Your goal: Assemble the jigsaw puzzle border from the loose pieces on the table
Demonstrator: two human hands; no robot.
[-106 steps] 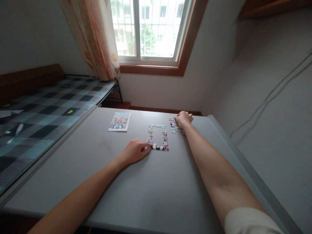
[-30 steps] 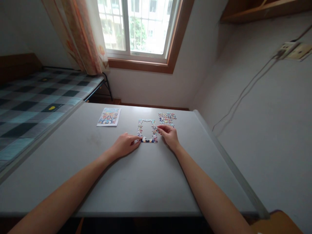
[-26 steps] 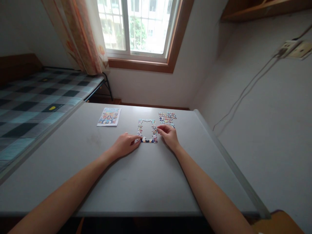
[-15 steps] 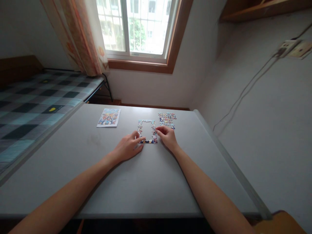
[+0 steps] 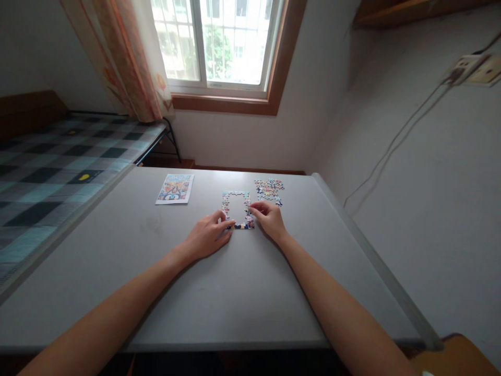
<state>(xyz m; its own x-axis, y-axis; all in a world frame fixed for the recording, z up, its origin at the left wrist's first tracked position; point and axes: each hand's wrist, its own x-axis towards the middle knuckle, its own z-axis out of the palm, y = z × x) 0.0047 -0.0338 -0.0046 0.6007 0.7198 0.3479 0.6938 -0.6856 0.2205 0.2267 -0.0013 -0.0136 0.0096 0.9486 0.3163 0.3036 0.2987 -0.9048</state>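
Observation:
A jigsaw puzzle border (image 5: 236,194) lies on the grey table, joined into an upright rectangle with bare tabletop inside it. My left hand (image 5: 209,233) rests at its lower left corner, fingers apart, the fingertips touching the border pieces. At the right side of the border, my right hand (image 5: 270,216) has thumb and forefinger pinched on a small puzzle piece, mostly hidden by the fingertips. Just beyond that hand lies a heap of loose puzzle pieces (image 5: 269,188). A printed picture card (image 5: 175,189) with a colourful cartoon design lies to the left of the puzzle.
The grey table (image 5: 219,303) reaches toward the wall below a window (image 5: 235,47). A bed with a checked cover (image 5: 78,151) stands at the left, beside a curtain (image 5: 129,57). Along the right wall, a cable (image 5: 391,141) hangs from a socket (image 5: 465,70).
The camera view has shifted slightly. Both hands stay almost where they were at the puzzle border, the right one still pinching at its right side.

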